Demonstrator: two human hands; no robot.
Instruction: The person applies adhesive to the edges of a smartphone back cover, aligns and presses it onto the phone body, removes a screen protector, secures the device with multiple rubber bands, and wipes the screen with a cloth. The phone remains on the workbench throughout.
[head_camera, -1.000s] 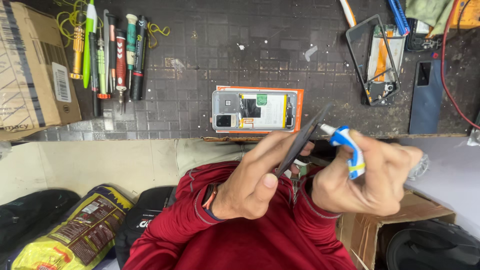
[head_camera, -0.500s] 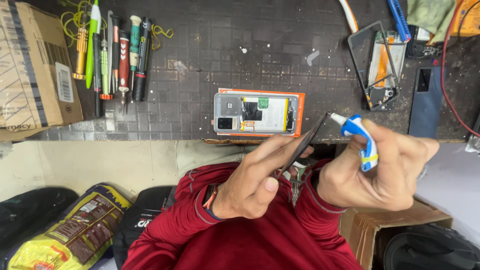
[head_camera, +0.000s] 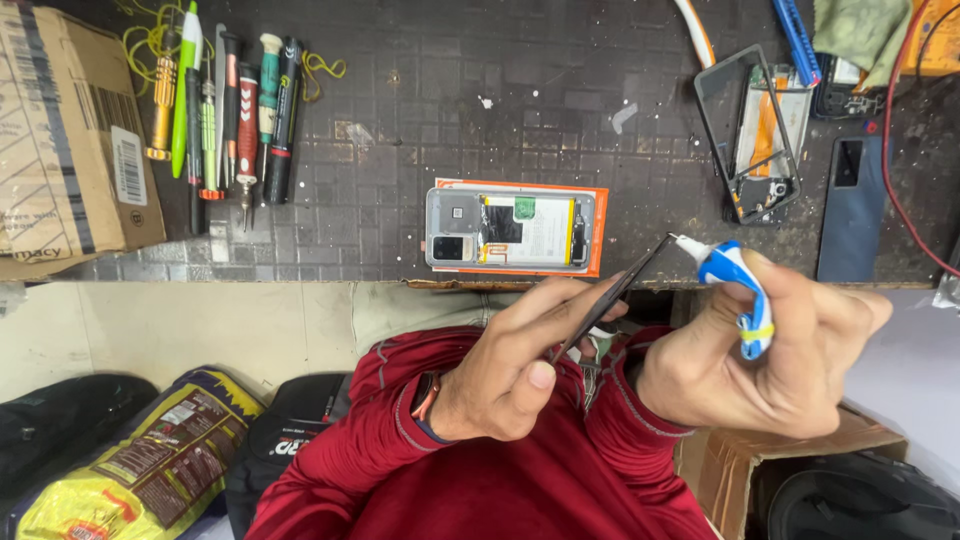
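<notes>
My left hand grips thin black tweezers that slant up to the right. Their tip meets the white nozzle of a small blue and white tube, which my right hand holds squeezed in its fingers. Both hands hover over my lap, just in front of the bench edge. Beyond them an opened phone, back cover off and battery showing, lies on an orange sheet on the dark gridded bench mat.
A row of screwdrivers and pens lies at the back left beside a cardboard box. A stripped phone frame and a dark phone panel lie at the right. Bags sit on the floor at the lower left.
My right hand has carried the tube up and to the right. The tweezers followed, and their tip now rests at the nozzle. The phone on the bench has not moved.
</notes>
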